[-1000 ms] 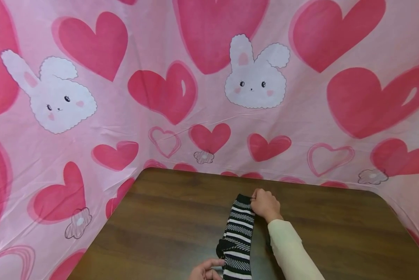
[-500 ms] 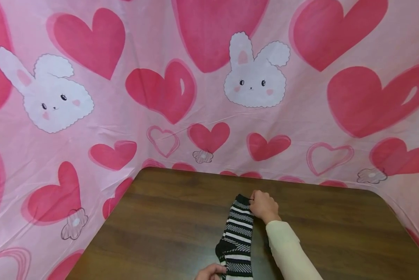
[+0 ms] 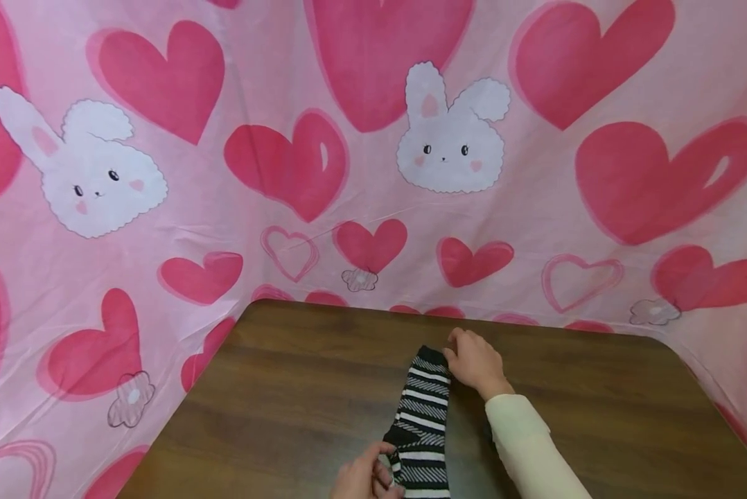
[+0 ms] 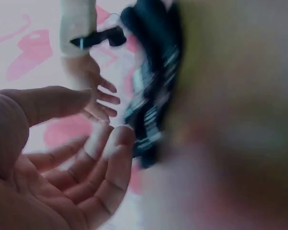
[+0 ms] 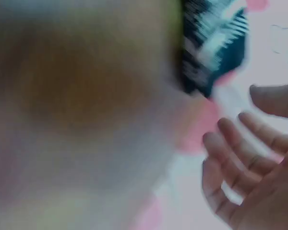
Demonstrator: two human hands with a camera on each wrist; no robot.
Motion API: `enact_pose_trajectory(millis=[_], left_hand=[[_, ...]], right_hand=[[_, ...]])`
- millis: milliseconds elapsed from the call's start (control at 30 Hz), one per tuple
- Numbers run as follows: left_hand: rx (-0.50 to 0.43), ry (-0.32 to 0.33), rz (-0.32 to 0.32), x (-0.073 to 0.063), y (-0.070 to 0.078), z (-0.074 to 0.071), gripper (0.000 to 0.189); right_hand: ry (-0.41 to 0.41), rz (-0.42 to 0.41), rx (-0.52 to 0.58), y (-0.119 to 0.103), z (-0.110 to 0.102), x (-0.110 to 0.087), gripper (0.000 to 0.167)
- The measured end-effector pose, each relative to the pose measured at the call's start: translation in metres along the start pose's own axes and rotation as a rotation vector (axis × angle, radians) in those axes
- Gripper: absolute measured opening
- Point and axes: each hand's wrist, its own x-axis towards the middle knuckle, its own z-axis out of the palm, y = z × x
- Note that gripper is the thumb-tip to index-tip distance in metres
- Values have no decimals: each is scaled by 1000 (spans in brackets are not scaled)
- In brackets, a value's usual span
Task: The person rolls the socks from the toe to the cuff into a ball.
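Note:
A black sock (image 3: 425, 409) with white and grey stripes lies lengthwise on the table, its dark cuff at the far end and its near end cut off by the frame. At the cuff's right side my right hand (image 3: 476, 362) hovers close; the right wrist view shows its fingers (image 5: 240, 160) relaxed and spread, apart from the sock (image 5: 216, 45). My left hand (image 3: 362, 474) is beside the sock's left edge near the heel. In the left wrist view, its thumb and loosely bent fingers (image 4: 108, 179) stand apart with nothing between them, fingertips close to the blurred sock (image 4: 153, 81).
The brown wooden table (image 3: 299, 388) has rounded far corners. Behind and to the left hangs a pink cloth (image 3: 323, 62) with hearts and white rabbits, meeting the table's edges. A black strap-like device (image 4: 101, 38) sits on the right forearm.
My right hand has let go of the cuff and shifted slightly right, its fingers loosening. My left hand has released the sock's edge, its fingers parting. The sock lies nearly unchanged.

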Motion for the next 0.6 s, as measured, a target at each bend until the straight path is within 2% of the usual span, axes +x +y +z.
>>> enact_pose_trajectory(millis=[33,100,167,267,333,367,467,533,600], left_hand=[[42,8,60,3,6,-5,33],[186,29,222,9,19,-11,31],[363,22,432,15,31,-17,29],[588,-26,762,23,44,-21,25],[685,-105,932,27,47,-24,22],[711,-165,979,27,47,-26,19],[799,-328,1060,27,40,-26,15],[870,-379,1110,25,31,-24,14],[935,-389,1147,23,21,-18,11]], right_hand=[[28,-64,-14,-1,-6,-3,24],[74,-220,-56,-5,-21,-12,25],[108,-394,-108,-12,-36,-25,25],[165,-692,-178,-24,-55,-50,21],[205,-879,-219,-30,-61,-69,11],[218,-958,-237,-32,-62,-79,10],[232,-1139,-315,-33,-53,-110,29],[197,-1206,-345,-28,-40,-129,35],[134,-1242,-355,-22,-26,-146,30]])
